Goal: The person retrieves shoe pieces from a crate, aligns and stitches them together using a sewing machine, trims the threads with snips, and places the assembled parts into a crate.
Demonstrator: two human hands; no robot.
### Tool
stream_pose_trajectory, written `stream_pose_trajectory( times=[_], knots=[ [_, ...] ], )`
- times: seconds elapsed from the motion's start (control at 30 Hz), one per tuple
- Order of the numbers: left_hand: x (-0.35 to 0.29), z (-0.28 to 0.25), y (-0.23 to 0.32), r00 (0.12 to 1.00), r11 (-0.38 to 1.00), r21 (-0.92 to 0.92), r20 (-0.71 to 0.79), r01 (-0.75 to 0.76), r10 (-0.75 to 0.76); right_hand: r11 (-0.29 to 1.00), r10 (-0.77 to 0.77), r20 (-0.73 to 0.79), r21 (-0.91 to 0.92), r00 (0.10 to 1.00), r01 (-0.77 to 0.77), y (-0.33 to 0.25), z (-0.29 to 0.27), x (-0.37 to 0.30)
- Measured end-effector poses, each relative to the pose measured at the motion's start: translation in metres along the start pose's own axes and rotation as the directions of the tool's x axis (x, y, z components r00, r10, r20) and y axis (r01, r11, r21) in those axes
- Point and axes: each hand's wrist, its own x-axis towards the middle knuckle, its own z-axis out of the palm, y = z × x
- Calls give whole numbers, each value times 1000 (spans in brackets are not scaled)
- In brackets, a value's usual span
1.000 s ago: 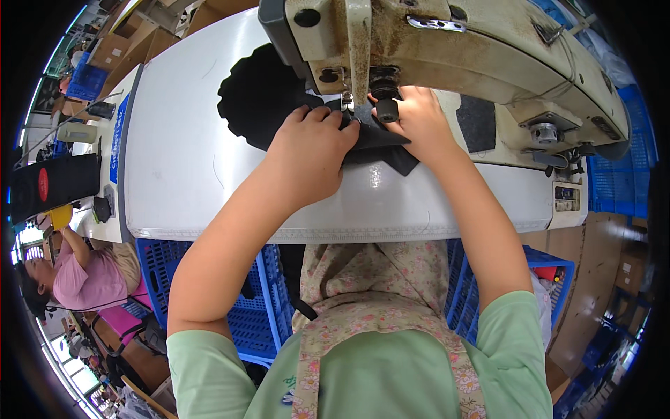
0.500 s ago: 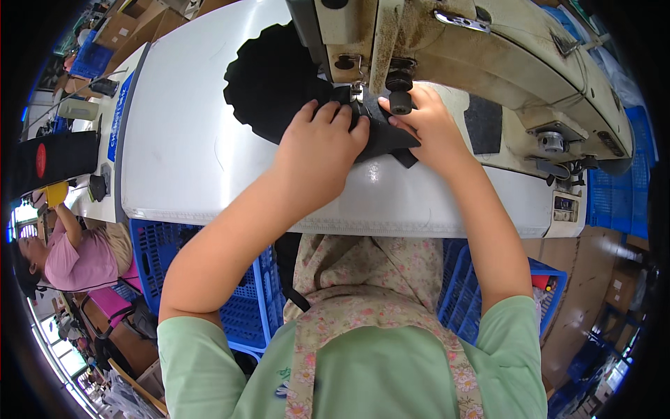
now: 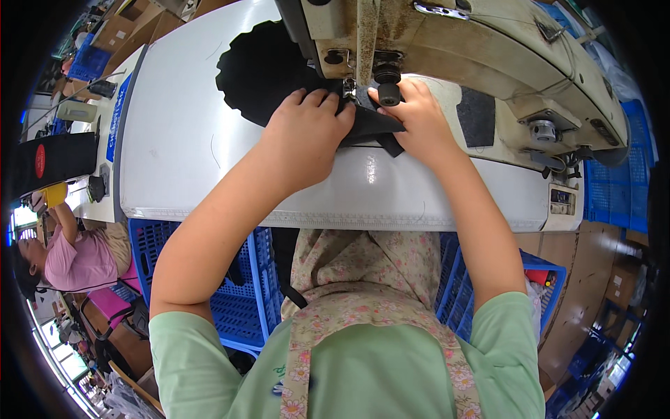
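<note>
A black fabric piece (image 3: 259,70) with a scalloped, notched edge lies on the white sewing table, partly under the needle area of a sewing machine (image 3: 488,49). My left hand (image 3: 305,133) rests on its near part, fingers apart and pressing down just left of the presser foot (image 3: 349,87). On the other side my right hand (image 3: 419,122) pinches the folded, raised part of the fabric, thumb and forefinger close to the machine's dark round knob (image 3: 388,94). A narrow black strip end sticks out below the fold. The machine head hides part of the cloth.
A dark flat patch (image 3: 476,119) lies on the machine bed to the right. Blue crates (image 3: 262,286) stand below the table's ruled front edge (image 3: 335,222), either side of my lap. At far left another person (image 3: 77,255) sits at a neighbouring machine.
The fabric and both hands appear slightly further left and up in the picture, as does the machine, so the view has shifted a little. Both hands keep their places on the cloth.
</note>
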Motion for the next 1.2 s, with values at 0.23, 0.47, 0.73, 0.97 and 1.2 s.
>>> stream_pose_trajectory(
  times=[0.23, 0.47, 0.73, 0.97, 1.2],
  knots=[
    [-7, 1, 12, 998, 986, -166, -63, 6, -16, 1000, -15, 89, 27, 996, 13, 5, -13, -4],
    [11, -11, 18, 983, 961, -227, 134, 157, -129, 992, -118, 380, 75, 917, 97, -9, -46, -7],
    [4, 2, 5, 995, 892, -444, 9, 91, -97, 986, -145, 324, -33, 935, 164, -19, -41, -10],
    [-5, 14, 10, 974, 875, -480, -166, 56, -154, 967, -220, 138, -95, 966, 234, -16, -24, -23],
    [-8, 24, 11, 956, 807, -588, -205, 51, -210, 965, -185, 119, -164, 975, 203, -22, -17, -23]
  ],
)
